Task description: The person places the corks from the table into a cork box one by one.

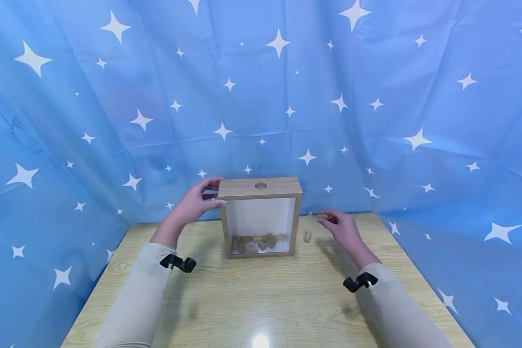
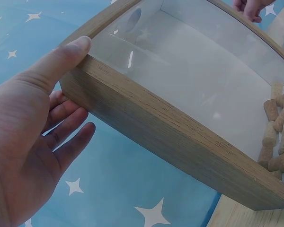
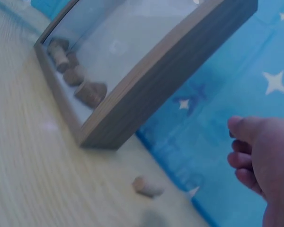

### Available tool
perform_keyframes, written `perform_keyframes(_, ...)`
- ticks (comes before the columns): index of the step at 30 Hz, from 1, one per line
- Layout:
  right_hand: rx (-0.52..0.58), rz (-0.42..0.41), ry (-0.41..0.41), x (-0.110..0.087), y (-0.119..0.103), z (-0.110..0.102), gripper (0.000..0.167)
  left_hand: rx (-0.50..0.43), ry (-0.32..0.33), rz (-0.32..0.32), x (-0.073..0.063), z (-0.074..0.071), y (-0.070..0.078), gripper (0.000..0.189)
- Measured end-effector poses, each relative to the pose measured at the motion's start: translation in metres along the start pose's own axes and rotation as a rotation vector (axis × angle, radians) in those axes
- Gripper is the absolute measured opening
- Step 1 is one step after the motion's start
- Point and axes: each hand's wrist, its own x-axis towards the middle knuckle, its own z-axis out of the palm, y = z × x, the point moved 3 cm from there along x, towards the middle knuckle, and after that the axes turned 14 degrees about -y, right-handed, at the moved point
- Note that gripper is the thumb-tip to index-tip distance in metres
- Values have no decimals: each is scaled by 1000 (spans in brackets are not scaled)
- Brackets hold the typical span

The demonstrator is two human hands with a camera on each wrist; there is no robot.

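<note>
A wooden shadow box (image 1: 260,190) with a clear front and a round hole in its top stands upright on the table. Several wine corks (image 1: 252,249) lie along its bottom. My left hand (image 1: 194,202) grips its upper left corner, thumb on the front edge and fingers round the side and back, as the left wrist view shows. Right of the box, my right hand (image 1: 341,231) pinches a cork (image 1: 321,216) between thumb and fingers above the table; in the right wrist view that cork is mostly hidden. One loose cork (image 3: 146,187) lies on the table beside the box.
The light wood table (image 1: 261,295) ends at a blue curtain (image 1: 261,96) with white stars, close behind the box. Curtain also hangs along both sides. A black wrist camera (image 1: 178,262) sits on the left sleeve, another camera (image 1: 360,281) on the right.
</note>
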Motion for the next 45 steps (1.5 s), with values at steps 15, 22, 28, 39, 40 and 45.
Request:
perform_keyframes(15,28,-89,15,2,-55,-20,33,0,-6,15,0,0,0,78)
perform_keyframes(22,108,-180,19,6,-87,-25,26,-3,-2,12,0,-1,-2,78)
perform_keyframes(28,164,-199,67,8,-108,-31,21,0,3,15,1,-1,-2,77)
perform_keyframes(39,146,-243,163,13,-131,-38,22,-2,6,13,1,0,-3,78)
perform_keyframes(40,152,-247,172,14,-133,-38,22,-2,5,13,1,0,-2,78)
perform_keyframes(45,117,-288,216,19,-148,-37,19,-1,4,13,1,0,-2,75)
